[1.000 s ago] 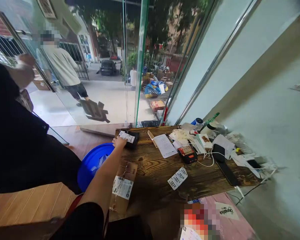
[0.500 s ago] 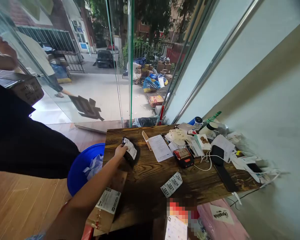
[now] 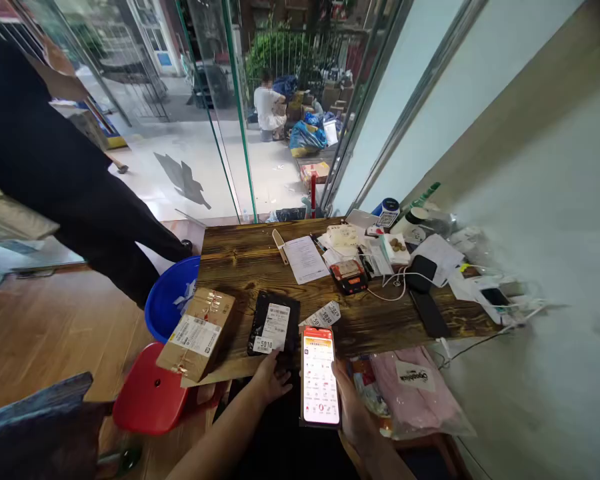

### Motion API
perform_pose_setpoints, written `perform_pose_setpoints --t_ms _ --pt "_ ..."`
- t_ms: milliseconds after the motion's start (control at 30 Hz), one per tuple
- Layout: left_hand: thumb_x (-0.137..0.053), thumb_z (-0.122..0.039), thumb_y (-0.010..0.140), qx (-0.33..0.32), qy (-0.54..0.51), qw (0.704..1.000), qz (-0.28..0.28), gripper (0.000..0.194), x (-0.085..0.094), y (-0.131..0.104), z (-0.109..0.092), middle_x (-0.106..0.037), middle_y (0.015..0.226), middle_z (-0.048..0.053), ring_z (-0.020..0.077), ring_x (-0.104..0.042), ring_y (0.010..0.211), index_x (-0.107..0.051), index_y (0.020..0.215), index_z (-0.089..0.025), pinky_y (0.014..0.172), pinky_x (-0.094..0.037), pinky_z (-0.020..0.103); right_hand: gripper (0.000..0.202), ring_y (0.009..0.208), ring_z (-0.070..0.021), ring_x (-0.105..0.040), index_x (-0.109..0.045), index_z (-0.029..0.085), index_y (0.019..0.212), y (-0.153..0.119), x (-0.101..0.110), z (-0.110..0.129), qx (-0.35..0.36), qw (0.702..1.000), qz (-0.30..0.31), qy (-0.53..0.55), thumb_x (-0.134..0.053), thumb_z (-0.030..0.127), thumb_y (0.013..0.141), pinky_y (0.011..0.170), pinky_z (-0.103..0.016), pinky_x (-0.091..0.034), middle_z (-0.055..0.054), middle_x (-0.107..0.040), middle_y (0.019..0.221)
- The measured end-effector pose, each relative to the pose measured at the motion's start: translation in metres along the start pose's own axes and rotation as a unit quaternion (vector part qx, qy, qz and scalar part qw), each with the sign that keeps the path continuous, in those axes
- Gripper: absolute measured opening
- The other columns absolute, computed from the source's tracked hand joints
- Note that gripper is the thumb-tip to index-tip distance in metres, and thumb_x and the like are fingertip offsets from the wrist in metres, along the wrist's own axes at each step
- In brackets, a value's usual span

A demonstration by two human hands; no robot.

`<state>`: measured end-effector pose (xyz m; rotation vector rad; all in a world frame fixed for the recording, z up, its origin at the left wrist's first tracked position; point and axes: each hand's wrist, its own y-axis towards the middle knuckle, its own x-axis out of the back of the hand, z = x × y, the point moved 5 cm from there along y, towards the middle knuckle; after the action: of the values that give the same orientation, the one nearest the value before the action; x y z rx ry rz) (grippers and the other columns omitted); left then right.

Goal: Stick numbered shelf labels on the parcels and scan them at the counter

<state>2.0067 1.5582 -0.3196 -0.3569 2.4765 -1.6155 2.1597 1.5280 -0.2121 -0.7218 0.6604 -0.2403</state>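
My left hand [image 3: 269, 381] is at the table's front edge, its fingers spread and the index fingertip at the lower edge of a flat black parcel [image 3: 291, 320]. That parcel lies on the wooden table with a white label reading 5010. In my right hand [image 3: 355, 407] is an upright smartphone [image 3: 321, 380], its screen lit red and white with rows of icons. A strip of number stickers [image 3: 327, 313] lies just behind the phone, partly covered by it. To the left of the black parcel, a taped cardboard box [image 3: 203, 333] with a white label sits at the table's corner.
A knife [image 3: 280, 245], a printed sheet [image 3: 306, 259], a black-and-red device [image 3: 349, 277], cables and papers lie across the table [image 3: 235, 247]. A blue bin [image 3: 161, 300] and red stool [image 3: 150, 393] stand left. A pink bagged parcel [image 3: 415, 400] is lower right. A person in dark clothes stands left.
The black parcel has come nearer, to the table's front, and my left hand has loosened its grip on it. The phone has risen further into view, with my right hand now visible around it.
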Motion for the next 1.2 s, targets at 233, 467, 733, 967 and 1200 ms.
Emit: perform_pose_setpoints --t_ms 233,467,733,967,1200 --pt "-0.069 -0.034 0.06 -0.145 -0.048 0.983 -0.098 0.035 0.106 -0.037 0.011 -0.058 0.08 -0.001 0.0132 -0.06 0.071 -0.043 0.082 -0.023 0.06 -0.044 0.023 0.076 0.096 -0.0298 -0.066 -0.037 0.024 0.138 -0.006 -0.007 -0.006 -0.039 0.996 0.077 -0.018 -0.07 0.046 0.073 0.088 -0.048 -0.047 -0.01 -0.069 0.11" --pt "-0.072 -0.035 0.049 -0.151 -0.042 0.978 -0.138 0.046 0.137 -0.032 0.02 -0.058 0.076 -0.001 0.0145 -0.06 0.067 -0.046 0.084 -0.021 0.057 -0.044 0.025 0.073 0.095 -0.0305 -0.066 -0.038 0.021 0.133 -0.006 -0.014 -0.014 0.001 0.998 0.059 0.029 -0.067 0.044 0.07 0.085 -0.048 -0.048 -0.01 -0.07 0.107" --pt "-0.077 -0.034 0.038 -0.146 -0.043 0.986 -0.071 0.055 0.13 -0.037 -0.012 -0.061 0.071 -0.003 0.0123 -0.059 0.063 -0.05 0.085 -0.02 0.057 -0.046 0.023 0.074 0.085 -0.0322 -0.069 -0.039 0.021 0.129 -0.004 -0.022 -0.019 0.019 0.999 0.017 0.026 -0.069 0.047 0.067 0.081 -0.051 -0.049 -0.01 -0.073 0.096" --pt "-0.08 -0.032 0.039 -0.142 -0.059 0.986 -0.06 0.055 0.146 -0.03 -0.005 -0.062 0.068 -0.003 0.0118 -0.059 0.061 -0.051 0.084 -0.02 0.056 -0.046 0.022 0.066 0.081 -0.0286 -0.07 -0.041 0.021 0.126 -0.008 -0.028 -0.033 0.007 0.999 0.013 0.037 -0.066 0.048 0.072 0.078 -0.045 -0.051 -0.008 -0.073 0.092" --pt "-0.079 -0.028 0.051 -0.144 -0.066 0.987 -0.033 0.043 0.156 -0.016 0.009 -0.064 0.071 -0.001 0.0121 -0.061 0.062 -0.053 0.083 -0.02 0.055 -0.047 0.022 0.051 0.073 -0.0262 -0.07 -0.05 0.019 0.109 0.003 -0.053 -0.06 -0.013 0.999 0.036 0.003 -0.061 0.056 0.076 0.07 -0.041 -0.052 -0.007 -0.073 0.083"
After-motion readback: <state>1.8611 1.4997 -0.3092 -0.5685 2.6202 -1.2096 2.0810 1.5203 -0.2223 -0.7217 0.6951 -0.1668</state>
